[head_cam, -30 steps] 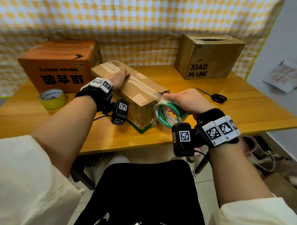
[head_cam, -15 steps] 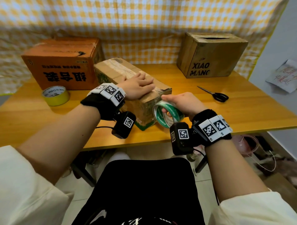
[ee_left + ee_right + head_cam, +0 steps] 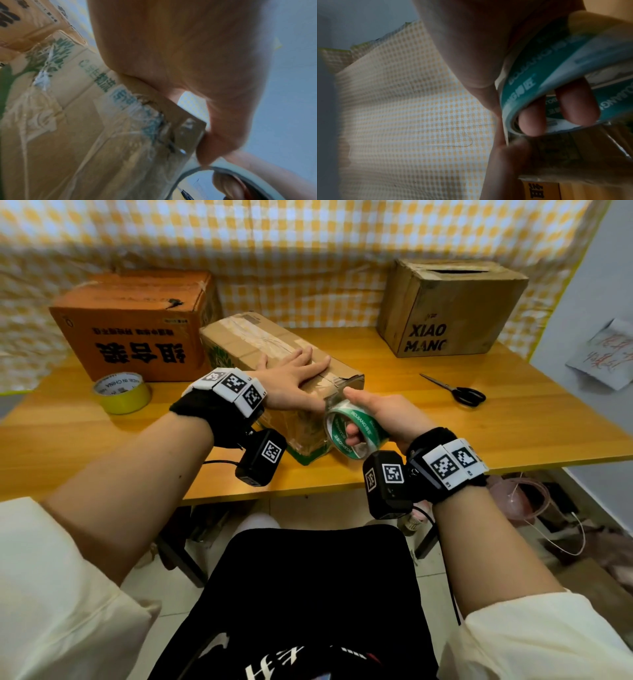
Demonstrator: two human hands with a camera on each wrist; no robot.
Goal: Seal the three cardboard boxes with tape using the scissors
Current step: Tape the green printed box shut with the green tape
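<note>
A long brown box [image 3: 246, 344] lies slantwise in the middle of the table, a strip of clear tape running along its top seam. My left hand [image 3: 294, 378] lies flat on that top near the front end, fingers straight, pressing the tape down. My right hand [image 3: 373, 412] grips a clear tape roll with a green core [image 3: 354, 436] at the box's front corner, fingers through its hole [image 3: 576, 102], thumb on the rim. The tape still joins roll and box [image 3: 85, 121]. Black scissors [image 3: 459, 390] lie on the table to the right, untouched.
An orange box [image 3: 137, 320] stands at the back left, with a yellow tape roll [image 3: 121, 392] in front of it. A brown box marked XIAO MANG [image 3: 448, 306] stands at the back right, its top flaps apart. The wooden table [image 3: 513, 433] ends close to my lap.
My left hand has slid along the box top from the far end to the near end, flattening as it came. The right hand and roll stayed at the front corner, rising a little.
</note>
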